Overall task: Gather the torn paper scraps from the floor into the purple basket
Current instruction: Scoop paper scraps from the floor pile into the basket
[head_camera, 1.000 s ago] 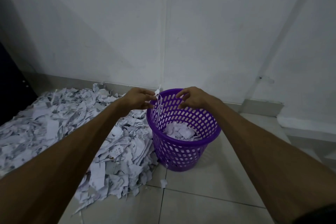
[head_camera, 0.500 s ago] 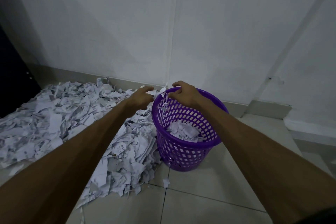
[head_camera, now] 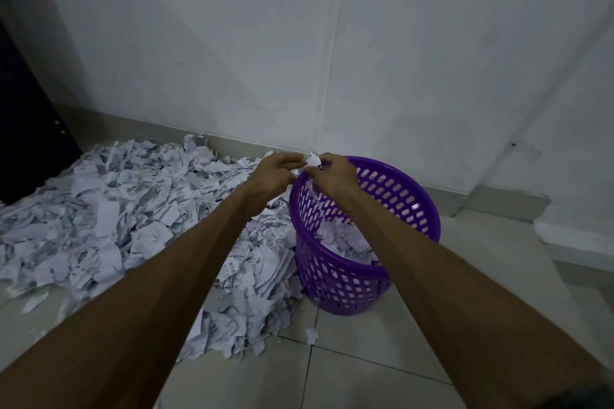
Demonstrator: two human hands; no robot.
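**Both hands meet over the basket rim with a few scraps between them**

The left hand (head_camera: 277,173) and the right hand (head_camera: 334,174) come together at the far-left part of the rim of the purple basket (head_camera: 412,206), fingers curled and pinching a small white scrap (head_camera: 312,161) that shows between them; thin strips hang from the pinch down inside the basket wall; holding them right above the opening looks meant to let the pieces fall in rather than onto the tiles. Whether each hand grips its own bit or both share one, I cannot tell.

The basket stands upright on the floor (head_camera: 432,342), close to the corner where the two walls meet, so the pile lies just beside it and the carry is short; a low layer of paper (head_camera: 345,239) already lies in its bottom, far below the rim.

The main heap of torn scraps (head_camera: 109,219) spreads along the floor by the left wall and touches the basket's left side, below and to the left of the hands; one stray piece (head_camera: 311,335) lies apart on the tiles just in front of the basket. Most of the gathering looks undone.
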